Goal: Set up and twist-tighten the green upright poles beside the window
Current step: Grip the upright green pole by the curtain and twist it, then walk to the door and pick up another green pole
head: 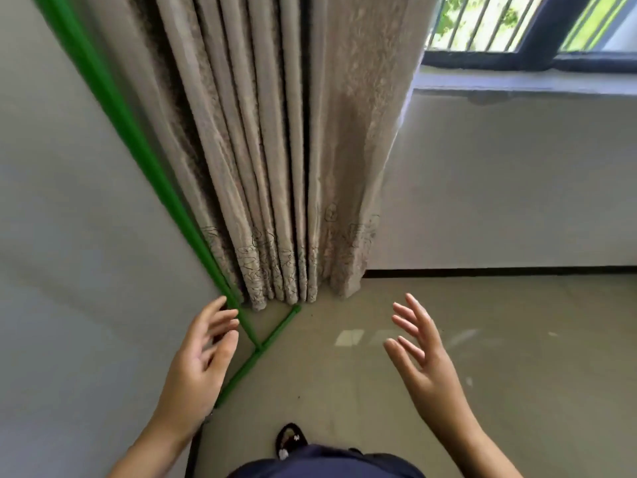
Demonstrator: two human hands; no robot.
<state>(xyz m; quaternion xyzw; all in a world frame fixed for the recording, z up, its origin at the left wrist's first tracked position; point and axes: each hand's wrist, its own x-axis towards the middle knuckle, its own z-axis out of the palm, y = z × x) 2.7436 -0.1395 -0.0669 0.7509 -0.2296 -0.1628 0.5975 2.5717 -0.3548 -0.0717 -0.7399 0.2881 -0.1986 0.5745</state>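
Observation:
A green upright pole point(131, 132) rises from the floor along the left wall, beside the curtain, and leaves the frame at the top left. Its foot joins a green crossbar point(272, 334) that lies flat on the floor at the wall's base. My left hand point(200, 360) hovers just left of the pole's lower end with fingers spread, holding nothing; whether a fingertip touches the pole I cannot tell. My right hand point(420, 350) is open in the air over the floor, well to the right of the pole.
A beige pleated curtain point(275, 150) hangs to the floor behind the pole. The window point(531, 32) with bars and its sill sit at the upper right. Pale floor point(482, 339) spreads ahead. My foot in a dark slipper point(289, 439) is at the bottom.

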